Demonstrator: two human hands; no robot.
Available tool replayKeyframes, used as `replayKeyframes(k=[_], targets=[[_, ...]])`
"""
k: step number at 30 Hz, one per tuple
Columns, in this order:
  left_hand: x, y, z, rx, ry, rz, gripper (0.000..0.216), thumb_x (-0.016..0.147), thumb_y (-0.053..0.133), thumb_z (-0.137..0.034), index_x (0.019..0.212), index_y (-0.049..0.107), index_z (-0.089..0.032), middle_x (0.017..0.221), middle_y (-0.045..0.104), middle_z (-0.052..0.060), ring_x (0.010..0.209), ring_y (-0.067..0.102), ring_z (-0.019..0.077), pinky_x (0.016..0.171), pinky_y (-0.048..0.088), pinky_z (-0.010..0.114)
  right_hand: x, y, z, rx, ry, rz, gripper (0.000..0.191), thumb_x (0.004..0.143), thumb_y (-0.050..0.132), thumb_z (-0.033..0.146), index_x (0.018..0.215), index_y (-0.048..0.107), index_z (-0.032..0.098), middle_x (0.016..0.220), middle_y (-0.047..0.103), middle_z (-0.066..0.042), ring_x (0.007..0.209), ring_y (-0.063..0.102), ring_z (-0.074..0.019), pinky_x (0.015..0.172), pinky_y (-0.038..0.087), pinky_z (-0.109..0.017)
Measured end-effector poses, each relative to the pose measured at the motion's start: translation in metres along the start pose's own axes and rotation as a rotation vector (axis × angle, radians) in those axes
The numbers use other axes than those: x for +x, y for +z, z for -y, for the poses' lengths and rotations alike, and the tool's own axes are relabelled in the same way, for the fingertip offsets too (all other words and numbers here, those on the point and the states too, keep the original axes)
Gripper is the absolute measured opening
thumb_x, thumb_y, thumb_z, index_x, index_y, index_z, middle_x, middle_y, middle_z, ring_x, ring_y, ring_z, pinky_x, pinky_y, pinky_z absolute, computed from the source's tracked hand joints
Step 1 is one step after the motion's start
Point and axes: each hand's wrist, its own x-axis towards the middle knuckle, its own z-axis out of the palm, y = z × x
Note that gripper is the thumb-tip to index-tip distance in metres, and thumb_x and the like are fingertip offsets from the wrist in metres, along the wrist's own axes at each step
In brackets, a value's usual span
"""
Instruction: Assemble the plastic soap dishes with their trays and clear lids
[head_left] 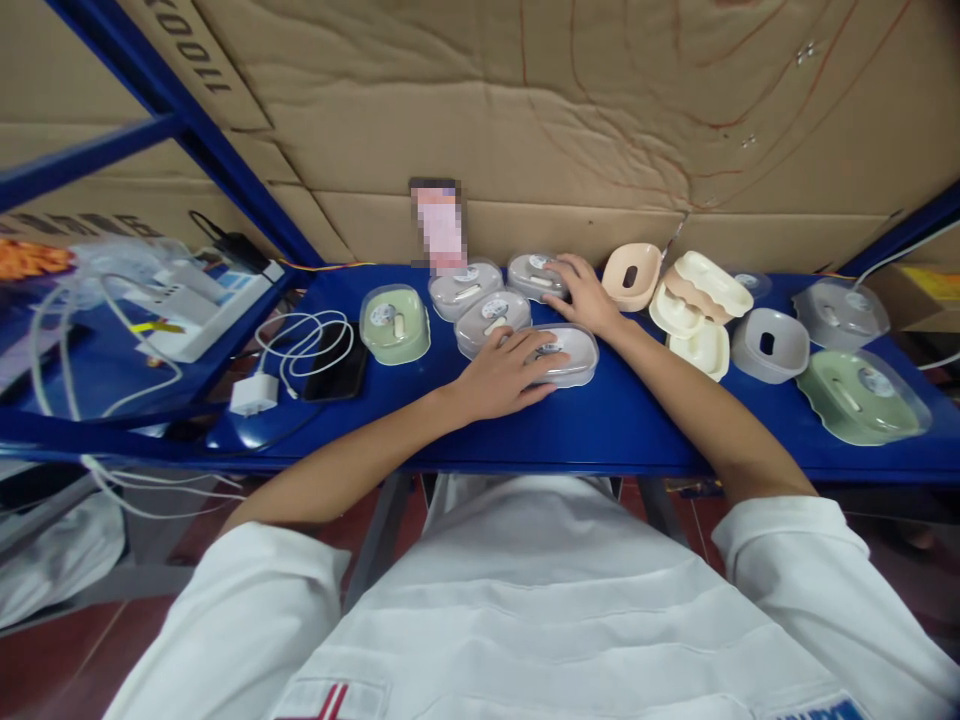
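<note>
Several lidded plastic boxes stand on a blue tabletop. My left hand [510,373] rests over a grey box with a clear lid [574,362], its fingers spread across the top. Beyond it, my right hand [583,290] has its thumb and fingers around the right end of another grey lidded box [531,277]. Two more grey lidded boxes, a nearer one [491,312] and a farther one [465,287], sit just left of these. A green lidded box [395,325] stands farther left.
On the right are a peach tub [631,277], stacked cream parts [705,285], a grey tub [771,345], a grey lidded box [840,312] and a green one [862,395]. A phone [442,225] leans against the cardboard; a charger [253,392], cables and power strip [217,310] lie left.
</note>
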Motion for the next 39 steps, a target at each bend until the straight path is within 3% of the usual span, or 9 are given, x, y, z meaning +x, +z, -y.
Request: replayKeyframes(k=[7,10,15,18,22,26,32,35,39], targets=[[-0.002,0.0,0.002,-0.051,-0.003,0.01,0.042,0.11,0.059,-0.037,0.151,0.063,-0.027,0.154,0.062,0.015,0.141,0.059,0.0347,0.115,0.041,0.052,0.004,-0.007,-0.001,0.081,0.038,-0.024,0.091,0.084,0.066,0.091,0.142,0.062,0.021,0.148,0.052,-0.021,0.142,0.052,-0.0439,0.125,0.041,-0.066],[0.0,0.003,0.0,-0.005,-0.038,-0.033,0.041,0.109,0.061,-0.039,0.148,0.066,-0.026,0.151,0.062,0.019,0.137,0.06,0.0365,0.112,0.044,0.052,0.007,-0.02,0.0,0.072,0.08,-0.124,0.081,0.087,0.068,0.086,0.135,0.065,0.021,0.139,0.059,-0.019,0.134,0.059,-0.0404,0.12,0.047,-0.06],[0.032,0.015,-0.008,0.049,-0.095,0.017,0.029,0.113,0.048,-0.025,0.13,0.071,-0.02,0.116,0.071,0.016,0.111,0.069,0.0318,0.096,0.053,0.046,-0.013,-0.061,0.021,-0.047,0.111,-0.311,0.065,0.099,0.064,0.072,0.143,0.06,0.025,0.14,0.063,-0.017,0.127,0.061,-0.038,0.11,0.054,-0.059],[0.052,0.014,-0.009,-0.009,-0.158,-0.011,0.028,0.112,0.049,-0.025,0.131,0.067,-0.015,0.122,0.069,0.017,0.113,0.069,0.0304,0.097,0.056,0.044,-0.039,-0.084,0.042,-0.141,0.082,-0.342,0.063,0.103,0.061,0.067,0.151,0.055,0.027,0.146,0.058,-0.02,0.136,0.056,-0.0412,0.113,0.05,-0.063],[0.036,0.001,0.005,-0.149,-0.251,-0.206,0.038,0.11,0.059,-0.043,0.138,0.059,-0.017,0.138,0.062,0.018,0.13,0.064,0.0326,0.11,0.056,0.049,-0.067,-0.093,0.063,-0.088,-0.008,-0.292,0.064,0.096,0.071,0.07,0.144,0.059,0.029,0.141,0.057,-0.017,0.141,0.053,-0.0418,0.118,0.047,-0.067],[-0.004,-0.004,0.025,-0.195,-0.286,-0.38,0.057,0.102,0.072,-0.056,0.144,0.054,-0.022,0.152,0.052,0.021,0.147,0.053,0.0365,0.122,0.047,0.059,-0.077,-0.076,0.076,0.09,-0.157,-0.059,0.059,0.091,0.077,0.071,0.131,0.067,0.029,0.138,0.057,-0.015,0.138,0.055,-0.0397,0.121,0.046,-0.063],[-0.009,0.004,0.014,-0.202,-0.099,-0.187,0.059,0.102,0.074,-0.046,0.154,0.054,-0.025,0.167,0.044,0.022,0.156,0.044,0.0403,0.126,0.039,0.066,-0.075,-0.065,0.081,0.251,-0.101,0.16,0.055,0.091,0.071,0.079,0.113,0.068,0.029,0.121,0.065,-0.012,0.123,0.063,-0.0358,0.111,0.053,-0.058],[-0.005,0.002,0.005,-0.188,-0.049,-0.107,0.056,0.104,0.071,-0.041,0.156,0.056,-0.026,0.169,0.044,0.021,0.157,0.044,0.0401,0.126,0.039,0.065,-0.072,-0.083,0.075,0.216,-0.061,0.077,0.052,0.098,0.062,0.078,0.116,0.069,0.029,0.119,0.069,-0.011,0.115,0.067,-0.0335,0.104,0.057,-0.055],[-0.007,0.003,0.008,-0.234,0.012,0.032,0.042,0.108,0.065,-0.039,0.146,0.066,-0.022,0.162,0.056,0.021,0.152,0.051,0.0375,0.124,0.042,0.061,-0.071,-0.103,0.061,-0.046,-0.056,-0.135,0.05,0.1,0.065,0.07,0.125,0.071,0.028,0.131,0.067,-0.015,0.132,0.062,-0.0388,0.116,0.049,-0.061]])
